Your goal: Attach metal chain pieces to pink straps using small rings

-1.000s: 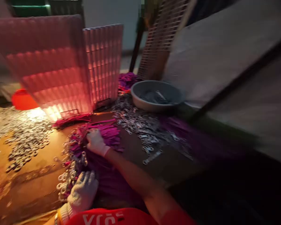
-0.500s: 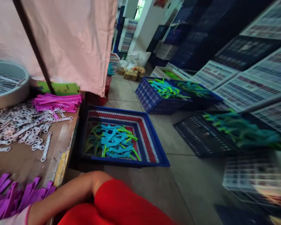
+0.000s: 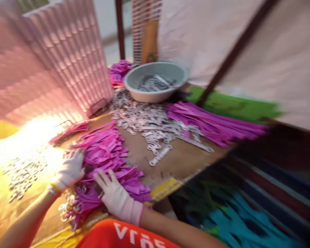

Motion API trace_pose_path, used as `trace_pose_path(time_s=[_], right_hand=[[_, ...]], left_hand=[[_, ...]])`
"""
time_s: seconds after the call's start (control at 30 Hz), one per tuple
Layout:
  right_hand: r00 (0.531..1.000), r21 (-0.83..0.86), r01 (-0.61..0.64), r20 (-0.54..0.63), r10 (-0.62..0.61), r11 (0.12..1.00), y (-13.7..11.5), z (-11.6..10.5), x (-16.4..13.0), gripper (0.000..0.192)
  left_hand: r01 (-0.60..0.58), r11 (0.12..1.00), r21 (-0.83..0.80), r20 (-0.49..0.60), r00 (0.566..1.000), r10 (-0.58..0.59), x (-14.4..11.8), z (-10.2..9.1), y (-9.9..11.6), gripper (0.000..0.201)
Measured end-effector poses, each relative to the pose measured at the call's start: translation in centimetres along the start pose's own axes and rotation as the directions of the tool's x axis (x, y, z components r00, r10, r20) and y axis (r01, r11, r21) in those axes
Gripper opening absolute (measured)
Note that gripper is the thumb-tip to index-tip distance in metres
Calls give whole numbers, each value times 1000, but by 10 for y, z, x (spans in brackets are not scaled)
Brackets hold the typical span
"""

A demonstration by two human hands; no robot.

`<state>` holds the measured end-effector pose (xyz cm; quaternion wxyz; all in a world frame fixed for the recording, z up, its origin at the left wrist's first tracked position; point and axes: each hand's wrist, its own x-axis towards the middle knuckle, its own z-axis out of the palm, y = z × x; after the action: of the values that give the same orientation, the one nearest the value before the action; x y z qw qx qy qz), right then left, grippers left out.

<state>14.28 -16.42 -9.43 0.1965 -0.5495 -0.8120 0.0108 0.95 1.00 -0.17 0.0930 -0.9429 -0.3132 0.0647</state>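
Note:
A heap of purple strips (image 3: pixel 107 150) lies across the table in front of me, with shiny metal rings (image 3: pixel 69 208) at its near left end. My left hand (image 3: pixel 69 170), in a white glove, rests on the left side of the heap, fingers stretched out. On the near side, my right hand (image 3: pixel 117 198) lies against the strips in a white glove with a pink cuff. Its fingers are extended and apart. Neither hand visibly grips anything, though blur softens the fingertips. Loose pale metal links (image 3: pixel 142 119) are spread just beyond the heap.
A grey basin (image 3: pixel 133 91) of metal pieces stands at the back, beside another purple bundle (image 3: pixel 212 122). Pink ribbed panels (image 3: pixel 69 58) rise at left, near a bright glare. Below the table's right edge, teal and green pieces (image 3: pixel 245 220) lie in a striped crate (image 3: pixel 281 193).
My view has swung left from the floor crates to the tabletop. Both gloved hands now show on the purple strips; earlier only one forearm was visible.

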Motion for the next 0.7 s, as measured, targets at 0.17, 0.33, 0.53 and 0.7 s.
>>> trace_pose_path(time_s=[0.17, 0.33, 0.53, 0.7], right_hand=[[998, -63, 34, 61, -30, 997, 2, 34, 37, 35], [974, -140, 223, 5, -225, 965, 25, 38, 100, 32], [952, -184, 304, 40, -302, 935, 29, 32, 141, 43], [950, -107, 312, 63, -307, 944, 18, 17, 97, 56]], left_hand=[[90, 996, -23, -79, 993, -91, -8, 17, -19, 66], [207, 975, -84, -145, 965, -217, -5, 36, -61, 67], [197, 980, -4, -189, 962, -194, 2, 31, -86, 58], [-75, 997, -13, -55, 996, 74, 0, 35, -44, 46]])
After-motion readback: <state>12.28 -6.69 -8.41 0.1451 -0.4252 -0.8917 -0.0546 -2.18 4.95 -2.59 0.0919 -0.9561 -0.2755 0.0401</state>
